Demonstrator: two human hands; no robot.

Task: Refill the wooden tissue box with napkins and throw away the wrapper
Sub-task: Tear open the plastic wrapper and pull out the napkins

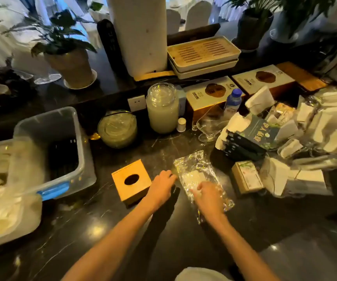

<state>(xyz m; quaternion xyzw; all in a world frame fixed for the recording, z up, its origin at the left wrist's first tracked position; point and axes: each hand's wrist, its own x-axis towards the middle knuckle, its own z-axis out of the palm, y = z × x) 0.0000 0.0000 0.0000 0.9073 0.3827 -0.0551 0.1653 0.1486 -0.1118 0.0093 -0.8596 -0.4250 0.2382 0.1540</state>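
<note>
A small wooden tissue box [131, 182] with an oval hole in its top stands on the dark marble counter [163, 236]. To its right lies a pack of white napkins in a clear crinkled plastic wrapper [196, 169]. My left hand [162, 185] rests between the box and the pack, its fingertips touching the wrapper's left edge. My right hand [209, 196] lies on top of the pack, fingers curled onto the plastic. It is blurred, so its grip is unclear.
Two translucent plastic bins [76, 142] stand at the left. Glass jars [162, 107], a water bottle [233, 101] and a glass pitcher [210, 126] line the back. At the right sits a heap of napkin packs and small boxes [246, 177].
</note>
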